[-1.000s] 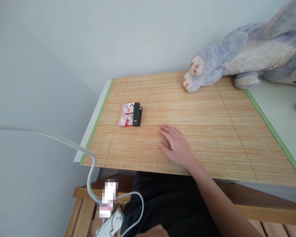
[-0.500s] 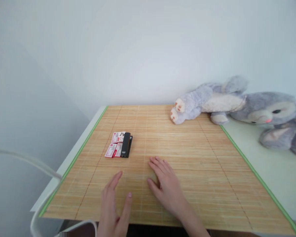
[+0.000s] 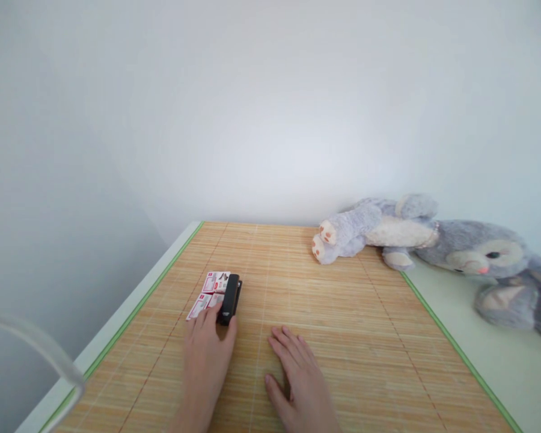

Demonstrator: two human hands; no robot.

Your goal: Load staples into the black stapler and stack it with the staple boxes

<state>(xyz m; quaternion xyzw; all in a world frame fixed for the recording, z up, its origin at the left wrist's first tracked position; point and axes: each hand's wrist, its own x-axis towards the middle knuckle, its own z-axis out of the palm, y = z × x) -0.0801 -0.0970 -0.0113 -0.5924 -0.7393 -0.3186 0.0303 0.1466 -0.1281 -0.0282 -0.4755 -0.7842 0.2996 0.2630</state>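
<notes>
A black stapler [image 3: 231, 299] lies on the bamboo mat [image 3: 342, 313], left of the middle. Against its left side are several small white and red boxes [image 3: 215, 281]. My left hand [image 3: 207, 344] is at the near end of the stapler, thumb on its right and fingers on its left, over the nearest boxes; the fingers are apart, and whether they press on the stapler is unclear. Flat on the mat to the right rests my right hand [image 3: 300, 382], its fingers spread and holding nothing.
A grey and white plush toy [image 3: 401, 231] lies on its side at the back right, partly on the mat and partly on the pale table [image 3: 469, 319]. A white cable [image 3: 40, 340] loops at the lower left. A plain wall stands behind.
My left hand has moved forward to the stapler's near end. My right hand still rests on the mat. The view has tilted up, so everything sits lower in the picture.
</notes>
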